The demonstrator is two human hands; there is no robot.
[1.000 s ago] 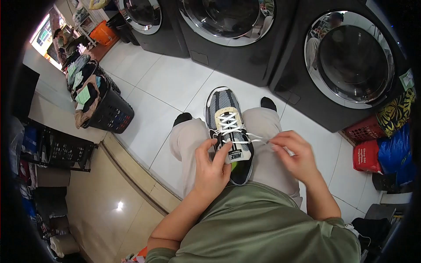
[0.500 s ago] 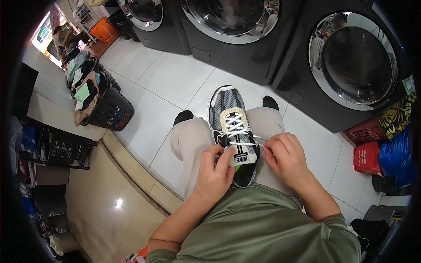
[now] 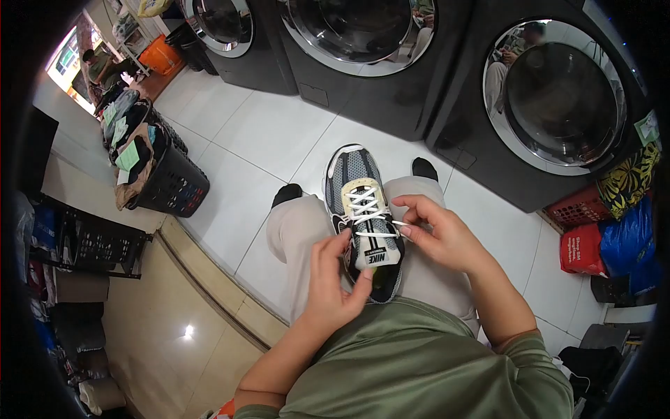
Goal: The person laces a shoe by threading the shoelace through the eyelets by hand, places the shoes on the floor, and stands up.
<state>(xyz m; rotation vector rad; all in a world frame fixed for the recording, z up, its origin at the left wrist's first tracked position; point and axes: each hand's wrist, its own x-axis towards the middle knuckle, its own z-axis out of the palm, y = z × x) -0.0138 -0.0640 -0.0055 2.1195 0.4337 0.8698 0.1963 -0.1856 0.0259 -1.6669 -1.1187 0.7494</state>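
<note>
A grey and black sneaker (image 3: pixel 354 165) rests on my lap between my legs, its toe pointing away from me. White laces (image 3: pixel 366 204) cross over its cream and grey upper, and its tongue (image 3: pixel 377 257) bears a NIKE label. My left hand (image 3: pixel 336 283) is at the sneaker's left side, thumb and fingers apart around the tongue's left edge, with nothing held between them. On the right side, my right hand (image 3: pixel 434 234) pinches a white lace end between thumb and fingertips, close to the upper eyelets.
Dark front-loading washing machines (image 3: pixel 363 98) stand ahead. Laundry-filled black baskets (image 3: pixel 174 181) are at the left, with a seated person (image 3: pixel 105 68) beyond. A red bag (image 3: pixel 583 249) and blue bag (image 3: pixel 624 237) lie at the right. My socked feet (image 3: pixel 424 168) flank the sneaker.
My left thumb has come away from the tongue and the left hand has opened. My right hand has moved slightly left and up, closer to the eyelets.
</note>
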